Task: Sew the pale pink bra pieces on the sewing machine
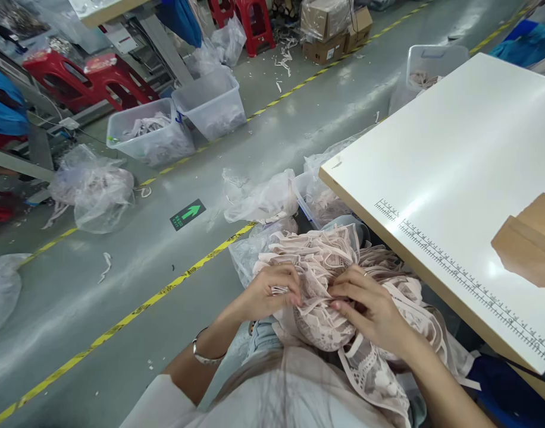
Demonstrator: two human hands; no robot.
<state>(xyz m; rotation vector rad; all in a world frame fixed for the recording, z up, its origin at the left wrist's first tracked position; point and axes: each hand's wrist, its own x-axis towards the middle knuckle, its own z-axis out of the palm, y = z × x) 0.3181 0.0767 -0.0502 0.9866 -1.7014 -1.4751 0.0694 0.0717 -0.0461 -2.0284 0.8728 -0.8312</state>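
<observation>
A pale pink lace bra (325,326) lies over my lap, one moulded cup facing up and a lace wing (373,374) hanging down to the right. My left hand (278,289) is closed on the fabric at the cup's upper left edge, thumb and fingers pinched. At the upper right edge my right hand (367,300) pinches the same bra between thumb and fingers. Just beyond my hands a thick pile of similar bras (315,244) is bunched together, partly in clear plastic. More straps and lace (415,297) spill out under my right forearm.
A white table (433,154) with a printed ruler edge stands close on the right, a piece of brown cardboard (529,241) on it. Plastic bags (263,199) lie on the floor ahead. Across the aisle are clear bins (210,98), red stools (121,80) and cardboard boxes (328,47).
</observation>
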